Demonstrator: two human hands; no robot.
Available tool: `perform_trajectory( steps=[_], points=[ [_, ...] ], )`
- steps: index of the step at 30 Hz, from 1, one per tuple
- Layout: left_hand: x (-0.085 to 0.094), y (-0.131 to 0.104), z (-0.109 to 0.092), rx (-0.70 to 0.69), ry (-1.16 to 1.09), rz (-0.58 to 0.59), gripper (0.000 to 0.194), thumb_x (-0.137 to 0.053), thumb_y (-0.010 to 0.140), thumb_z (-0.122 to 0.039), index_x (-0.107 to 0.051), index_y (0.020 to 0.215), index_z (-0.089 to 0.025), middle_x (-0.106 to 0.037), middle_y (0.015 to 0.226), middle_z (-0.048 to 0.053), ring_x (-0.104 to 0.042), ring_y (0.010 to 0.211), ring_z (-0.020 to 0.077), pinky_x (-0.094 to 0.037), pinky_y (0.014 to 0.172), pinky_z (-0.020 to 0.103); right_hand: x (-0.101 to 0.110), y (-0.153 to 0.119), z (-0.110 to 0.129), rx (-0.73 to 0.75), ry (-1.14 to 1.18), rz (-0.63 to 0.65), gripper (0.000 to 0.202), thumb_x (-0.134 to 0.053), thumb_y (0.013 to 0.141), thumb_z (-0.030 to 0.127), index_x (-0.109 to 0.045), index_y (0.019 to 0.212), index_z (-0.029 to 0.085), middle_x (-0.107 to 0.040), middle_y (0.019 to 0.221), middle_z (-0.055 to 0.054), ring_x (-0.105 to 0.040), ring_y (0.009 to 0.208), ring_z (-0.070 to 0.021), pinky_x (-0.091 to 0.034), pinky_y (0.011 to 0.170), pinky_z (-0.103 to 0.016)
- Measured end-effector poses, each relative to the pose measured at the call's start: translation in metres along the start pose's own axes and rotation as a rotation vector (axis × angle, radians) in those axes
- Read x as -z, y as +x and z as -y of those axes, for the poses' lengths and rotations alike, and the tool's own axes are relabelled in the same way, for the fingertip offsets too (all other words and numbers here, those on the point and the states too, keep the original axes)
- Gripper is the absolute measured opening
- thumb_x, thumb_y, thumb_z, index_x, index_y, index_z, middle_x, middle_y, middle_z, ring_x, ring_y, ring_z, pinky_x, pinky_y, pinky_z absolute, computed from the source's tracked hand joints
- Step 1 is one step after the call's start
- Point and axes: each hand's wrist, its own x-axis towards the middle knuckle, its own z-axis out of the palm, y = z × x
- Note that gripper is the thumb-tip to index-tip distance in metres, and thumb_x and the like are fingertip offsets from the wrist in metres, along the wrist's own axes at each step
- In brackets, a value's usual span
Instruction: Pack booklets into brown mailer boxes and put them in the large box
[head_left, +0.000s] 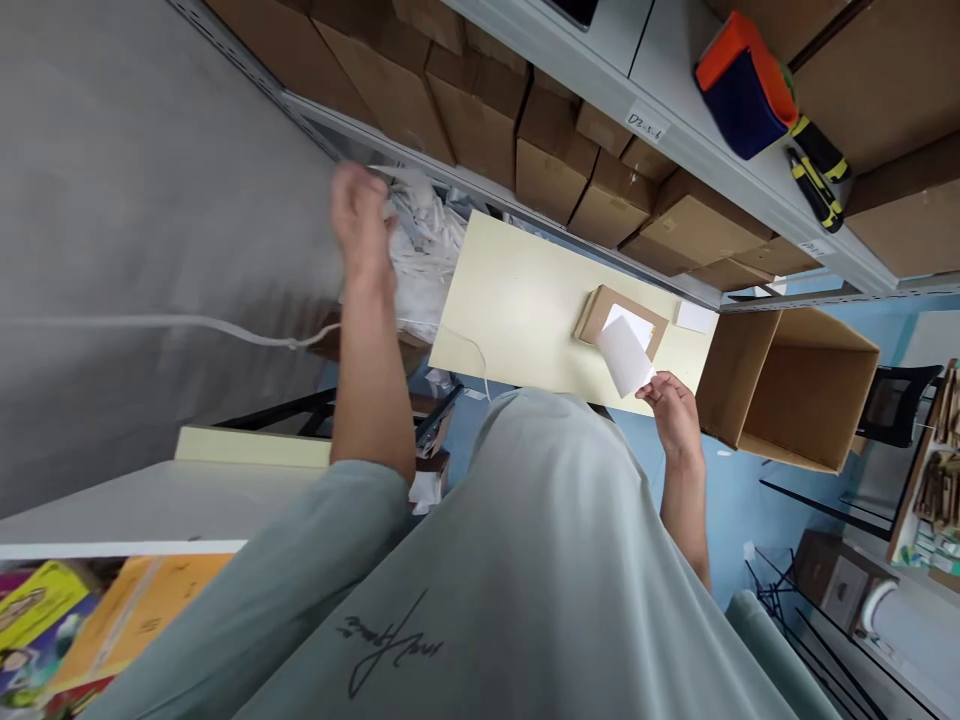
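My right hand [673, 408] pinches the corner of a white paper slip [625, 356] between thumb and fingers. The slip is raised in front of a small brown cardboard box [600, 308] that lies on the cream tabletop [517, 290]. A white label shows on the box, partly covered by the slip. Off to the left, my left hand [361, 215] is lifted beside a heap of crumpled white material [424, 240]. Motion blur smears its fingers. A thin white strip [391, 172] appears by the fingertips; whether they hold it cannot be made out.
Brown cartons [555, 165] line the shelf behind the table. On the shelf above sit an orange and blue holder [750, 90] and yellow-black cutters [816, 190]. A large open carton [817, 375] stands right of the table. A white cable [225, 325] runs along the grey wall.
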Motion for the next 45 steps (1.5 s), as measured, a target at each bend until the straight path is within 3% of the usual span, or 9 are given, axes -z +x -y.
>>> perform_trajectory(
  steps=[3, 7, 9, 11, 15, 20, 26, 40, 45],
  points=[
    [0.01, 0.049, -0.02, -0.146, 0.226, -0.078, 0.061, -0.047, 0.116, -0.007, -0.015, 0.167, -0.017, -0.023, 0.183, -0.005, -0.013, 0.166, -0.0008, -0.007, 0.136, 0.017, -0.002, 0.002, 0.001, 0.022, -0.037, -0.034, 0.027, -0.073, 0.087, 0.052, -0.064, 0.086, 0.026, -0.068, 0.078, 0.0, -0.072, 0.073, -0.0203, -0.065, 0.087, -0.044],
    [-0.009, 0.031, -0.02, -0.274, 0.247, 0.087, 0.09, -0.081, 0.103, -0.043, -0.025, 0.167, -0.013, -0.028, 0.182, -0.001, -0.008, 0.17, 0.0131, -0.002, 0.142, 0.03, -0.006, 0.007, -0.001, 0.103, -0.088, -0.108, 0.028, -0.073, 0.091, 0.052, -0.067, 0.09, 0.025, -0.07, 0.081, -0.001, -0.073, 0.075, -0.0202, -0.064, 0.087, -0.044],
    [-0.031, -0.016, -0.009, -0.193, 0.161, 0.23, 0.102, -0.094, 0.085, -0.058, -0.041, 0.159, -0.012, -0.042, 0.176, 0.009, -0.028, 0.166, 0.0213, -0.019, 0.14, 0.04, -0.007, 0.009, -0.003, 0.164, -0.156, -0.199, 0.028, -0.072, 0.092, 0.051, -0.068, 0.091, 0.024, -0.071, 0.081, -0.001, -0.073, 0.076, -0.0216, -0.063, 0.085, -0.043],
    [-0.055, -0.08, 0.004, -0.114, 0.11, 0.447, 0.087, -0.096, 0.075, -0.067, -0.064, 0.137, -0.015, -0.067, 0.152, 0.014, -0.058, 0.146, 0.0266, -0.038, 0.131, 0.045, -0.007, 0.01, -0.003, 0.244, -0.267, -0.304, 0.027, -0.07, 0.094, 0.051, -0.069, 0.092, 0.024, -0.072, 0.082, -0.003, -0.074, 0.078, -0.0235, -0.061, 0.083, -0.042],
    [-0.093, -0.21, 0.022, 0.045, 0.045, 0.843, 0.058, -0.088, 0.077, -0.071, -0.077, 0.099, -0.019, -0.083, 0.116, 0.014, -0.075, 0.12, 0.0282, -0.056, 0.112, 0.042, -0.003, 0.009, -0.005, 0.492, -0.593, -0.415, 0.023, -0.061, 0.101, 0.045, -0.07, 0.095, 0.025, -0.076, 0.09, -0.006, -0.073, 0.084, -0.0249, -0.058, 0.085, -0.042],
    [-0.125, -0.293, 0.031, 0.24, -0.052, 0.86, 0.058, -0.079, 0.082, -0.075, -0.073, 0.1, -0.02, -0.083, 0.118, 0.014, -0.08, 0.104, 0.0259, -0.065, 0.087, 0.037, 0.012, 0.007, -0.018, 0.69, -0.894, -0.243, 0.019, -0.056, 0.105, 0.032, -0.071, 0.094, 0.027, -0.078, 0.09, -0.008, -0.073, 0.087, -0.0253, -0.053, 0.087, -0.043],
    [-0.154, -0.307, 0.042, 0.318, -0.004, 0.74, 0.046, -0.087, 0.074, -0.059, -0.069, 0.092, -0.02, -0.082, 0.103, 0.009, -0.08, 0.088, 0.0225, -0.062, 0.064, 0.028, 0.039, 0.011, -0.046, 0.73, -0.93, 0.004, 0.021, -0.056, 0.108, 0.031, -0.073, 0.095, 0.029, -0.078, 0.088, -0.007, -0.071, 0.083, -0.024, -0.053, 0.088, -0.043],
    [-0.209, -0.339, 0.065, 0.312, 0.112, 0.548, 0.041, -0.089, 0.07, -0.054, -0.068, 0.084, -0.021, -0.072, 0.081, 0.0, -0.071, 0.083, 0.0187, -0.066, 0.072, 0.033, 0.092, 0.046, -0.092, 0.703, -0.915, 0.303, 0.022, -0.055, 0.11, 0.02, -0.076, 0.108, 0.025, -0.08, 0.106, -0.009, -0.073, 0.088, -0.0216, -0.052, 0.087, -0.038],
    [-0.211, -0.336, 0.07, 0.226, 0.155, 0.507, 0.038, -0.085, 0.074, -0.053, -0.066, 0.085, -0.022, -0.072, 0.087, 0.0, -0.072, 0.089, 0.0195, -0.065, 0.084, 0.036, 0.115, 0.073, -0.09, 0.515, -0.683, 0.206, 0.024, -0.057, 0.111, 0.036, -0.077, 0.105, 0.025, -0.08, 0.106, -0.007, -0.075, 0.086, -0.0208, -0.055, 0.084, -0.037]
  ],
)
